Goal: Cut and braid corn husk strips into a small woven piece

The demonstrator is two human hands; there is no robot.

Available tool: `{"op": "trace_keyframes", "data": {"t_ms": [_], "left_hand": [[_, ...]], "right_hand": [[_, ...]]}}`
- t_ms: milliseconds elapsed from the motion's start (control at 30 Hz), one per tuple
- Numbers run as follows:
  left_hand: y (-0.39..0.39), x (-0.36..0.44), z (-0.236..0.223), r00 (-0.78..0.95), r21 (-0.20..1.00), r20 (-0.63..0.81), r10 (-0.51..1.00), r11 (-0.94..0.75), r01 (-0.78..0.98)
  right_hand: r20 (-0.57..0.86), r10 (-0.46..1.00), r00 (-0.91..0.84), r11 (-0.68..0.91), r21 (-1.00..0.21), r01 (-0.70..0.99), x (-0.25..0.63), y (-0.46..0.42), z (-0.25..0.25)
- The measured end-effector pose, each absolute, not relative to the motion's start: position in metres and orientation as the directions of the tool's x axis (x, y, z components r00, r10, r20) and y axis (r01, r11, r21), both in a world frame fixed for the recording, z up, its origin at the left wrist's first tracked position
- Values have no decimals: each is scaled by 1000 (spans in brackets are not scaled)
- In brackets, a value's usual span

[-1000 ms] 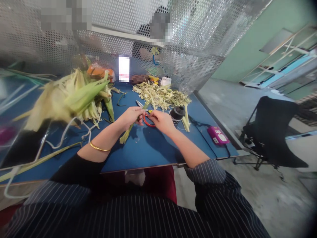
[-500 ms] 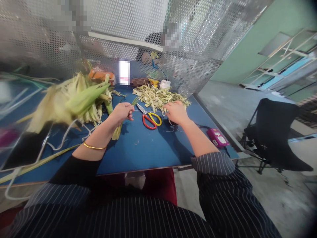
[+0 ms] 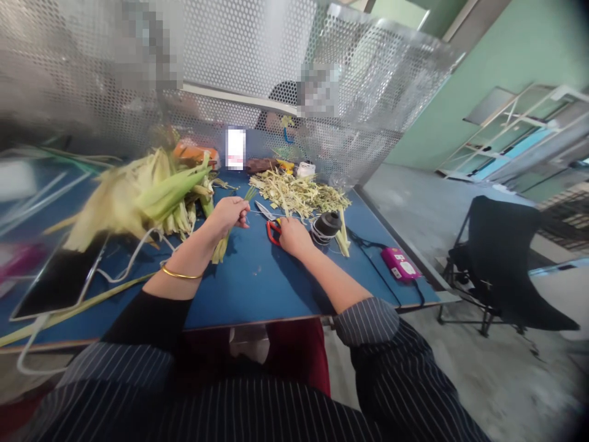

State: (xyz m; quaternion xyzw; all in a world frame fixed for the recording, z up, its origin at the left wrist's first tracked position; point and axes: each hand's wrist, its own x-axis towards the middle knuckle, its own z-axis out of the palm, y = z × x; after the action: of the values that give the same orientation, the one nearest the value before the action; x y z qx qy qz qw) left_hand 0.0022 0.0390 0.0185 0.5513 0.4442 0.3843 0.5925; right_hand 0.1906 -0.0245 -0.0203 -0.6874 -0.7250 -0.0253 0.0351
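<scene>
My left hand (image 3: 232,215) is closed round a thin bundle of corn husk strips (image 3: 221,250), with green tips poking out above the fingers. From it a thin pale thread (image 3: 261,213) stretches across to my right hand (image 3: 294,236), whose fingers are pinched on it. Under that hand lie scissors (image 3: 272,232) with one red and one yellow handle, blades toward the upper left; the hand covers most of the yellow handle, and whether it touches them I cannot tell. Just right of the hand stands a black spool (image 3: 327,227) with pale thread wound on it.
Large corn husks (image 3: 161,190) are heaped at the left, near a dark flat panel (image 3: 59,276). Shredded husk (image 3: 299,190) lies behind the scissors. A magenta box (image 3: 400,265) with black cords sits right. Behind the perforated screen (image 3: 221,61) is another person. A black chair (image 3: 501,258) stands beyond.
My right hand has moved left and toward me, from over the spool to the scissors handles, uncovering the spool. My left hand keeps its hold on the husk bundle. The camera view has tilted slightly.
</scene>
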Motion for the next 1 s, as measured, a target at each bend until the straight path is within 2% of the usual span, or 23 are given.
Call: {"op": "trace_keyframes", "data": {"t_ms": [133, 400, 467, 533, 633, 700, 767, 833, 933, 1000], "left_hand": [[38, 2, 20, 333, 996, -87, 939, 86, 16], [38, 0, 22, 337, 996, -77, 938, 88, -18], [38, 0, 23, 329, 995, -84, 940, 97, -24], [37, 0, 24, 323, 994, -90, 942, 104, -26], [38, 0, 23, 318, 993, -102, 943, 114, -19], [40, -1, 21, 322, 994, -101, 941, 111, -11], [42, -1, 19, 330, 996, -86, 940, 94, -9], [43, -2, 17, 334, 997, -75, 940, 83, -9], [44, -1, 17, 324, 996, -82, 943, 85, 3], [43, -1, 18, 314, 996, -87, 945, 87, 15]], "right_hand": [[28, 1000, 7, -7, 6, 1000, 195, -15, -18], [-78, 996, -29, 32, 29, 999, 226, -77, -1], [-70, 997, -41, 35, -80, 996, 237, -95, 1], [-120, 993, 2, -36, -280, 959, 246, -106, 1], [-295, 954, 57, -248, -666, 704, 252, -117, -2], [-397, 917, 41, -376, -827, 417, 250, -123, -6], [-434, 901, 18, -431, -888, 161, 245, -130, -9], [-409, 913, 1, -409, -913, -12, 238, -136, -11], [-326, 944, -48, -329, -933, -142, 230, -144, -9], [-328, 941, -83, -338, -918, -208, 227, -146, -4]]}}
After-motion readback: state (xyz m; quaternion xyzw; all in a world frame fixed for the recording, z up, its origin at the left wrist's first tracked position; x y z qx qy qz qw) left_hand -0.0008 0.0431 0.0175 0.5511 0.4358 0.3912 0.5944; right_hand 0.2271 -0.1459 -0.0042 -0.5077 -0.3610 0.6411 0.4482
